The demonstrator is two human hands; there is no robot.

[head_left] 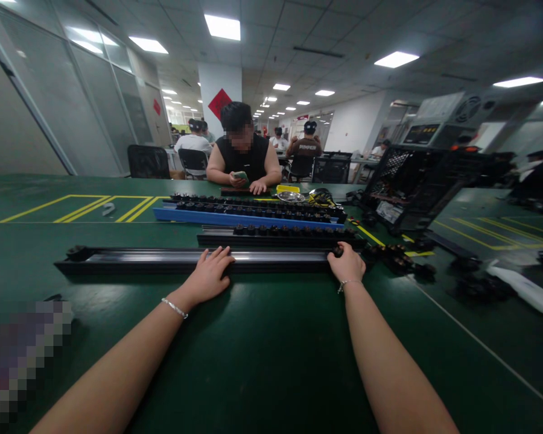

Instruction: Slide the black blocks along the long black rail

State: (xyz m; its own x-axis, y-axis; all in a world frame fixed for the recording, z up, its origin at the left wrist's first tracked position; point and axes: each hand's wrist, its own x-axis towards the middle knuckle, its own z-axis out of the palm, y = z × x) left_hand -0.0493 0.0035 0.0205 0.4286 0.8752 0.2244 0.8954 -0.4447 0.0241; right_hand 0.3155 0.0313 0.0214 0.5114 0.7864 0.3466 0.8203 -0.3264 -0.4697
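A long black rail [140, 259] with a shiny groove lies across the green table [262, 349] in front of me. My left hand [208, 276] rests flat on the rail's middle, fingers stretched out. My right hand [346, 263] is closed at the rail's right end, fingertips pinched round a small black knob [338, 251]. Behind it lie a second black rail [276, 235] carrying a row of black knobs and a blue rail [235, 216] with more knobs.
Loose black knobs [396, 256] lie right of the rail. A black crate [411, 187] stands at the right, a white part [525, 289] near it. A person in black sits across the table holding a green object [241, 176]. Yellow lines mark the table.
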